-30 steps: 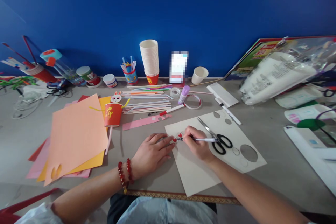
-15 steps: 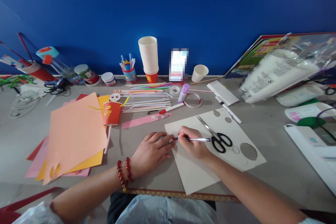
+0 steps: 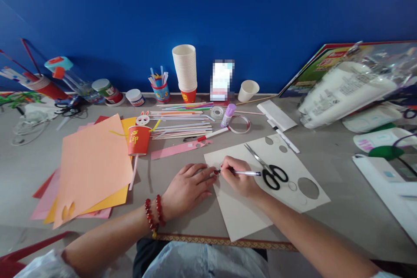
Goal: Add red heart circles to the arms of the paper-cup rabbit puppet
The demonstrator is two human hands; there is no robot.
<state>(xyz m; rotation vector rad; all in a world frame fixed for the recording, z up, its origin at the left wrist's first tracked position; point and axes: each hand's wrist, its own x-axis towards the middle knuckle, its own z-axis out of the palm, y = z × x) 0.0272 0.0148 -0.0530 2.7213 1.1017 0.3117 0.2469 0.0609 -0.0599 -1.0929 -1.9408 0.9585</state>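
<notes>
My right hand (image 3: 239,178) is closed around a white pen (image 3: 249,173), its tip down on the left edge of a cream sheet of paper (image 3: 243,215) with round holes cut in it. My left hand (image 3: 187,187) lies flat beside it, fingers stretched out, fingertips pressing a small piece right at the pen tip; the piece is mostly hidden. A red bead bracelet (image 3: 153,212) circles my left wrist. Black-handled scissors (image 3: 270,171) lie on the sheet just right of my right hand.
Orange, yellow and pink paper sheets (image 3: 93,165) lie at the left with a red paper cup on a stick (image 3: 138,140). Straws (image 3: 182,128), a glue stick (image 3: 228,115), tape rolls, a stack of cups (image 3: 185,69) and paint jars line the back. Plastic bags (image 3: 345,89) fill the right.
My right hand and the pen have shifted slightly left along the sheet's edge. My left hand has stayed pressed in place.
</notes>
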